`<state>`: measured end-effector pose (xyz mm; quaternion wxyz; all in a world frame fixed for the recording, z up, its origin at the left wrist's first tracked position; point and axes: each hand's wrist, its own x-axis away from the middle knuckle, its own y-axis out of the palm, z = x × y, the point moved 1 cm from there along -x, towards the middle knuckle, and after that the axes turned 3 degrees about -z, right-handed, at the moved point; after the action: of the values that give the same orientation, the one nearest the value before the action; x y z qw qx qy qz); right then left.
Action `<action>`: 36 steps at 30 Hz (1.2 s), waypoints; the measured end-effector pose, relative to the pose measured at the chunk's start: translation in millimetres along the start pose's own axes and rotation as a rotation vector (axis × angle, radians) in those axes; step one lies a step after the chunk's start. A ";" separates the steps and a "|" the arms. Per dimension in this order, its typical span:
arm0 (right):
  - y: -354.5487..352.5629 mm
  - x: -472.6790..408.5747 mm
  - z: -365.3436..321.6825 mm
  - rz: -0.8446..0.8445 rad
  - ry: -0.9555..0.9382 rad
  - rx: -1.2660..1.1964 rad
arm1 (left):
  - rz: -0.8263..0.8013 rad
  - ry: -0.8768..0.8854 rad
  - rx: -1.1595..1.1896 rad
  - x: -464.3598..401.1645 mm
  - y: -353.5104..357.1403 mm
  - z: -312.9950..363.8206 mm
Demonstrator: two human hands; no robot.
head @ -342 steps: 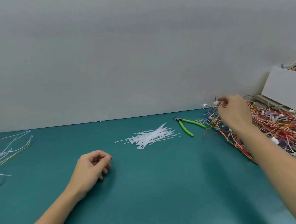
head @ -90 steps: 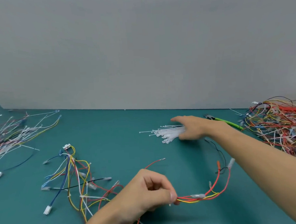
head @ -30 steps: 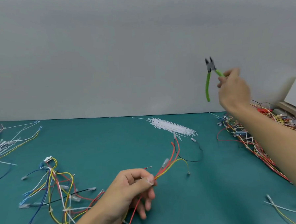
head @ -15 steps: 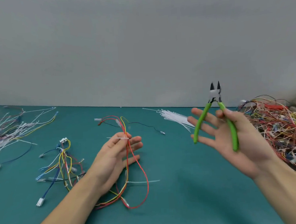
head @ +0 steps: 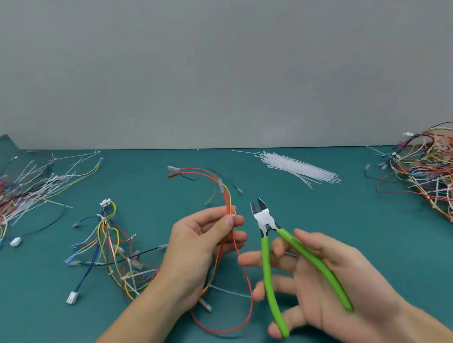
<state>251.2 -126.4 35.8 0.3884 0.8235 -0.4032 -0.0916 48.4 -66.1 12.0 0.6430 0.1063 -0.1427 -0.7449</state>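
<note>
Left hand [head: 198, 251] pinches wire bundle [head: 222, 188], right hand [head: 330, 278] holds green cutters [head: 262, 218].
Centre frame, over tabletop [head: 386, 241]; right fingers [head: 252, 260] loosely wrap spread handles.

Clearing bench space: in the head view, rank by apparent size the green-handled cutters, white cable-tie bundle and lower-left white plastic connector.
1. green-handled cutters, though nearest the camera, so the lead is unsure
2. white cable-tie bundle
3. white plastic connector

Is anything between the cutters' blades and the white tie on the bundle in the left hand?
Nothing visible. Only a gap above the table separates the cutters, blades open, from the tie on the wire bundle. The left hand pinches the bundle right at the tie, so its thumb lies close to the cut.
</note>
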 end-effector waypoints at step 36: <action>-15.0 -15.3 23.6 -0.162 0.041 0.082 | -0.182 0.048 0.223 21.3 18.0 20.0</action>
<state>239.0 -122.9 6.6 0.3540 0.8702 -0.3308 -0.0894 55.1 -88.1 37.5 0.5601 0.2072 -0.1988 -0.7770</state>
